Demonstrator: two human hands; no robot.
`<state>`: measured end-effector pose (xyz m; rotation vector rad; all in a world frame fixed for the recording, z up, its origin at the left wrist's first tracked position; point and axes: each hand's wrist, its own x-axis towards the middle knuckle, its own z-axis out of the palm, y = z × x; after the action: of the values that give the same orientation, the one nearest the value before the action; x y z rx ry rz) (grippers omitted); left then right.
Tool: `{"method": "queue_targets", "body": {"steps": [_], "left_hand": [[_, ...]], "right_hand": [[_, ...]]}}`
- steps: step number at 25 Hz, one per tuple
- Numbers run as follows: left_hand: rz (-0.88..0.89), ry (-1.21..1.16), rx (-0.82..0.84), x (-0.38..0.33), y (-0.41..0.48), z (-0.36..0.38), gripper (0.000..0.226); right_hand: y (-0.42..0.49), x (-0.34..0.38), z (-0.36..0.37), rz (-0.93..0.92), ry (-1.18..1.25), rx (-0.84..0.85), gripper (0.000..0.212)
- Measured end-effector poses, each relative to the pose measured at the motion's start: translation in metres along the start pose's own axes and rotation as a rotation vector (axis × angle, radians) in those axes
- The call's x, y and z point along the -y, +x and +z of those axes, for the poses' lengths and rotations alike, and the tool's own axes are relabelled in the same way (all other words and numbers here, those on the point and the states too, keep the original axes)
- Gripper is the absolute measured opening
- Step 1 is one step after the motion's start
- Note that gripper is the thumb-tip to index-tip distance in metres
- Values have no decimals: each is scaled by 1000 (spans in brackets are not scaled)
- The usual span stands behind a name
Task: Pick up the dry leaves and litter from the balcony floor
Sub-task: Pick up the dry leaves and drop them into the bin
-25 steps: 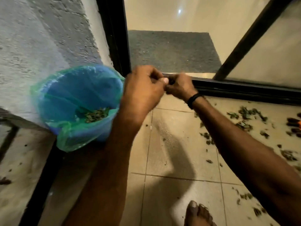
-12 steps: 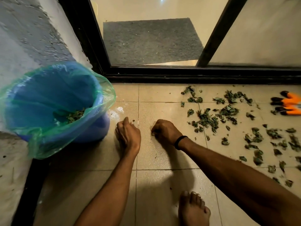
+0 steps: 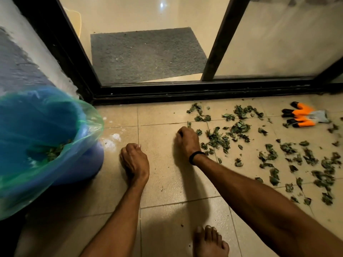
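Balcony tiles (image 3: 159,182) beside the sliding door, leaves not yet gathered.
Right hand (image 3: 186,140) curls fingertips-down; dry leaves (image 3: 219,140) start just to its right and scatter far beyond. Whether it pinches one is hidden. Left hand (image 3: 134,160) rests fisted, contents unclear, with the lined bin (image 3: 92,117) near on its left. Brittle leaves may crumble under a hard pinch, or drop while crossing to the bin.

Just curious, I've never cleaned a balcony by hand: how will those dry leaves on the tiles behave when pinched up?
The dry leaves look curled and crumpled, so probably light and brittle; a firm pinch may crumble them. Lying as small loose bits, they would likely slide easily over the glossy tiles if the right hand pushes them.
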<state>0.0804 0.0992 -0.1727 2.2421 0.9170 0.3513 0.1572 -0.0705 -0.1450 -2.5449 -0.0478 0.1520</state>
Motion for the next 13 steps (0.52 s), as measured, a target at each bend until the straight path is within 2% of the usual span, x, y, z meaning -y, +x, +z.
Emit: {"method": "queue_targets", "body": {"steps": [2, 4, 6, 8, 11, 13], "left_hand": [[49, -56, 34, -27, -3, 5, 5], [170, -98, 112, -58, -8, 16, 4], [298, -104, 221, -90, -8, 35, 7], [414, -41, 347, -117, -7, 60, 10], [529, 124, 495, -131, -8, 99, 22], [598, 196, 497, -127, -12, 113, 24]], "right_hand": [[10, -20, -15, 118, -134, -71, 22], [14, -36, -23, 169, -259, -41, 26], [16, -47, -27, 144, -299, 33, 23], [19, -51, -34, 132, -253, 70, 23], [40, -57, -50, 183, -146, -39, 23], [63, -61, -61, 247, -108, -110, 24]]}}
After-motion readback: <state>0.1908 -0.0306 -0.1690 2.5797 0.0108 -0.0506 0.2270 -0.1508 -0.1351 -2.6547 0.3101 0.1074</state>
